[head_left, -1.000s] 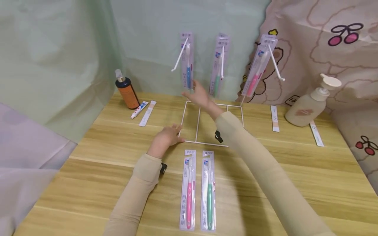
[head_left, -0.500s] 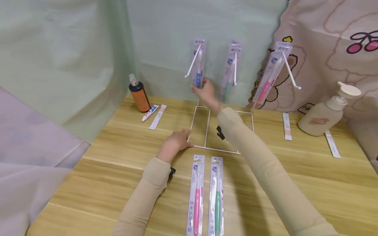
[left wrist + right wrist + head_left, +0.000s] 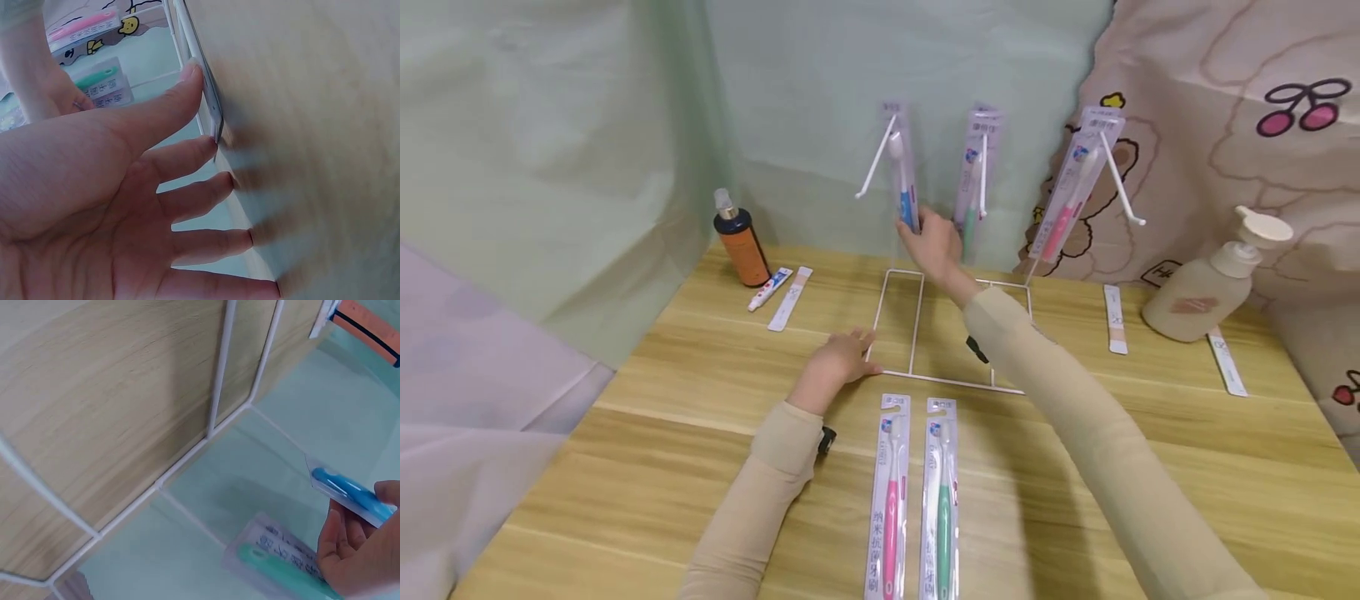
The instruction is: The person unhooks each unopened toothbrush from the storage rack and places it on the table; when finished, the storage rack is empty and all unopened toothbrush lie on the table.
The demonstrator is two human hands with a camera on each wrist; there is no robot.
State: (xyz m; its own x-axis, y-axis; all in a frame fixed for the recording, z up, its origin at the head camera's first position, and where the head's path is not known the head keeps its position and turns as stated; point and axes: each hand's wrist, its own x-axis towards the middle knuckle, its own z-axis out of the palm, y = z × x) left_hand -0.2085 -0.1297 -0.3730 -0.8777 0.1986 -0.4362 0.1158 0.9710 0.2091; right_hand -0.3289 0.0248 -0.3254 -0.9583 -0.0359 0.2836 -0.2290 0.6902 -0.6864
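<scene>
Head cam: blue-handled packaged toothbrush, hanging.

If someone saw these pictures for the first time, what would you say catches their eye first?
Three packaged toothbrushes hang from a white wire rack at the back of the wooden table, and the right hand pinches the bottom of the blue toothbrush pack. The left hand rests flat on the rack's base corner. Two more packs, the pink toothbrush pack and the green toothbrush pack, lie side by side nearer the person.
</scene>
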